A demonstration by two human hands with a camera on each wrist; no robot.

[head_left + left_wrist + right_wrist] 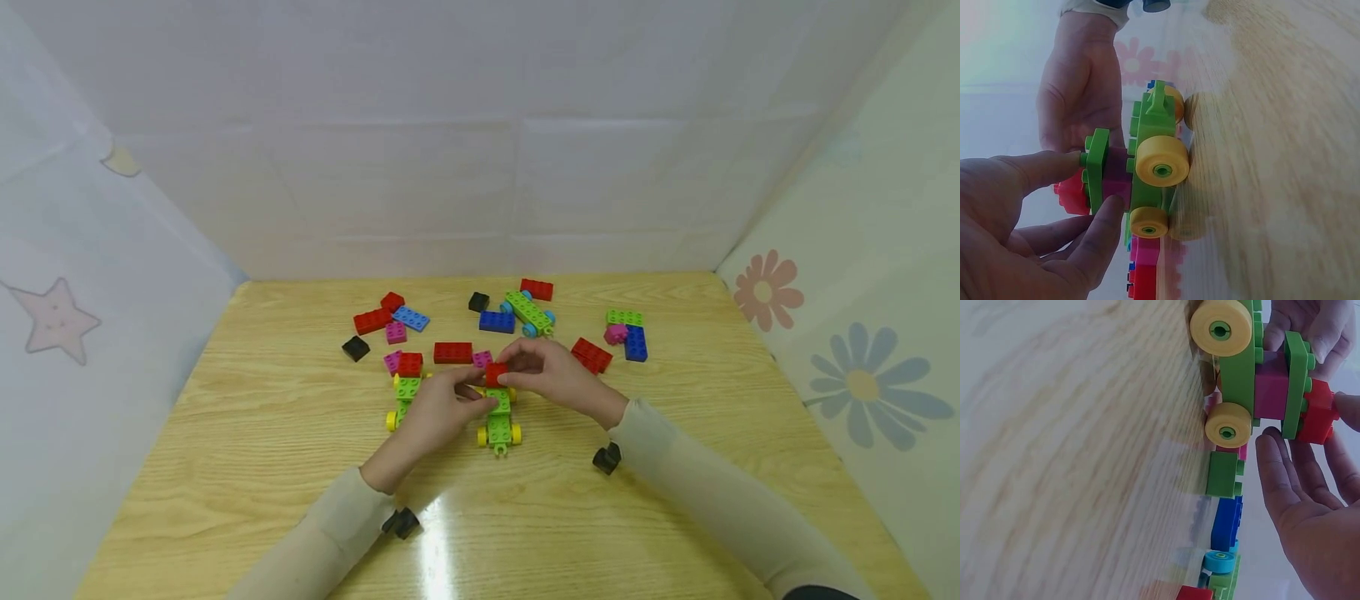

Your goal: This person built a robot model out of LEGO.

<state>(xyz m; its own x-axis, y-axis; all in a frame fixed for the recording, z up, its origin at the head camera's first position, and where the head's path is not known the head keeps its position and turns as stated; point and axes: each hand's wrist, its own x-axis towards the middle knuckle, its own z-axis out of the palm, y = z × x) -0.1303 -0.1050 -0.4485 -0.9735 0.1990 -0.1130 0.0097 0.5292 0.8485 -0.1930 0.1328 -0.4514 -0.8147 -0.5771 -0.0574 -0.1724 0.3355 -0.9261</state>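
A toy car base (499, 431), green with yellow wheels, stands on the table in front of me. On it sits a purple brick (1270, 385), topped by a green plate (1099, 165), and a red brick (496, 374) is on the plate. My left hand (442, 410) pinches the stack, thumb at the plate's studs and a fingertip at the purple brick. From the other side my right hand (558, 373) holds the red brick, its thumb on the studs. A second green car (405, 390) with yellow wheels, also bearing a red brick (409, 364), is partly hidden behind the left hand.
Beyond the hands lie a long red brick (453, 352), a blue brick (497, 322) and a green car base (529, 312) with blue wheels. Loose bricks lie at the left, including a black brick (356, 348). At the right are red bricks (592, 355) and a dark blue brick (635, 342).
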